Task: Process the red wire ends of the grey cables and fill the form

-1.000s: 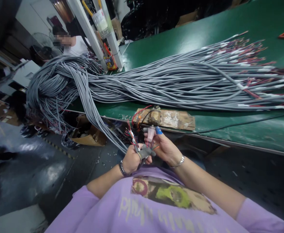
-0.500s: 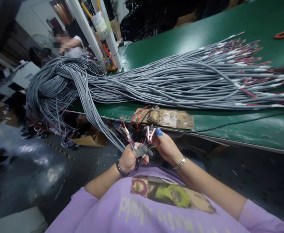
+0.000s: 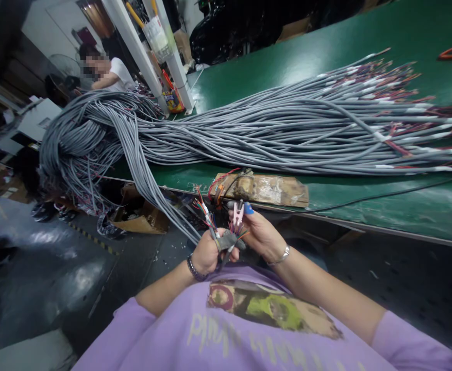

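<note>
Just beyond the fingertips, the near edge of the green bench (image 3: 376, 208) runs across; the purple shirt (image 3: 164, 330) bounds the near side. Open room lies right of the fingers, above the dark floor (image 3: 384, 278).

Count at the hands: two fanned wire ends (image 3: 204, 212), one pink clip (image 3: 237, 215). The left hand (image 3: 205, 251) has its fingers clamped on the grey cables below the wire ends. The right hand (image 3: 263, 237) pinches the clip between thumb and fingers — close above the inner fan.

Past the fingers: one wooden board (image 3: 275, 189) at the bench edge, one large cable bundle (image 3: 249, 129) — strands too many to count. Left of the fingers: one cardboard box (image 3: 143, 219).
</note>
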